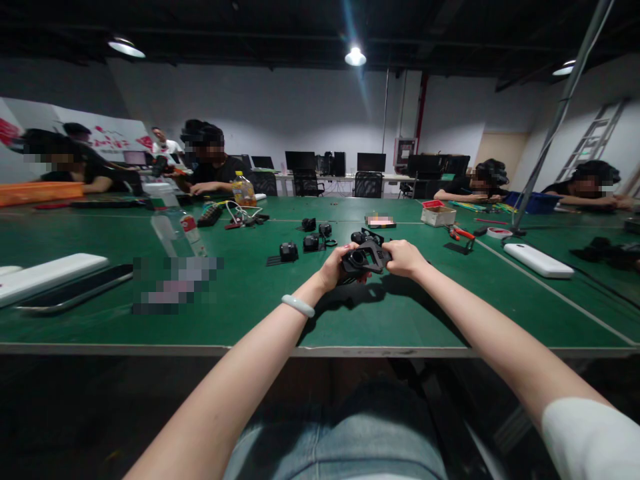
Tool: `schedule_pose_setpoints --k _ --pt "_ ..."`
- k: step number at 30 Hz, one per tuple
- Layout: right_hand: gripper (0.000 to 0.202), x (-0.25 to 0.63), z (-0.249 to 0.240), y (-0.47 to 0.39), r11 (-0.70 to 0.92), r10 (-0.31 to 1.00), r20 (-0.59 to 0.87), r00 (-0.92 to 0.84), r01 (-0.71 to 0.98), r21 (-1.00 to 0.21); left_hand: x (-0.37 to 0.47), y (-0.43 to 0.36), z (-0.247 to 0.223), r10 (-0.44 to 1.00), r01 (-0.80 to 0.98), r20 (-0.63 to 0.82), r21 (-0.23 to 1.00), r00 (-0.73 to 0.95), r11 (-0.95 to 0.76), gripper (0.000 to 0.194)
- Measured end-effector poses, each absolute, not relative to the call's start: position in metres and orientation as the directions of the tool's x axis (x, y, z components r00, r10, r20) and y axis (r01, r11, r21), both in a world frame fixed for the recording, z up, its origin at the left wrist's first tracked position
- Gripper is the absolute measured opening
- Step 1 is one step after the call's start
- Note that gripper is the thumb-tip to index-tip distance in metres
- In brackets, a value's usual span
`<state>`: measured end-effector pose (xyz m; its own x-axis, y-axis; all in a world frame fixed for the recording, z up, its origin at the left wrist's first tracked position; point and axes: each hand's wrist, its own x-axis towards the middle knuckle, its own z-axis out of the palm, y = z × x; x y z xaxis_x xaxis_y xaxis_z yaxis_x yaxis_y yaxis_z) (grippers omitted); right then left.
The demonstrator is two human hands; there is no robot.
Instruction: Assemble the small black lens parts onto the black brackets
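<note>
Above the green table, my left hand [331, 269] is closed around the near side of a black plastic device [364, 256]. The device has a round, lens-like part and an open frame with a cut-out. My right hand [404, 258] is closed on the device's right end, the fingers curled and partly hidden. A light bangle [298, 306] circles my left wrist. Several small black parts lie just beyond and left of my hands, among them a black block with a flat plate [288, 251] and another black block [311, 243].
On the left are a clear plastic bottle [167, 223], a phone [77, 288] and a white power bank [55, 277]. To the right lie orange-handled pliers [463, 235], a small box [438, 213] and a white slab [538, 260]. Several people sit around the table; a pole [557, 120] rises at right.
</note>
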<state>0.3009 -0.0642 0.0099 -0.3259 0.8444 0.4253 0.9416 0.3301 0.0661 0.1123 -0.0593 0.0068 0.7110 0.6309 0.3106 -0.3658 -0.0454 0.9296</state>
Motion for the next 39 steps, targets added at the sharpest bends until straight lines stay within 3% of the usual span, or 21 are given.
schedule_pose_setpoints --k 23,32,39 --pt "0.024 0.2968 0.0134 -0.0716 0.214 0.894 0.385 -0.228 0.974 0.079 0.1075 -0.0611 0.0051 0.687 -0.29 0.255 0.955 0.68 -0.067 0.028" --pt "0.026 0.3033 0.0147 -0.0728 0.238 0.847 0.449 -0.283 0.959 0.156 0.1092 -0.0597 0.0003 0.614 -0.211 0.178 0.977 0.769 -0.019 0.035" --pt "0.023 0.302 0.0146 -0.0706 0.33 0.843 0.409 -0.349 0.937 0.119 0.1073 -0.059 0.0008 0.609 -0.153 0.068 0.984 0.79 0.089 0.045"
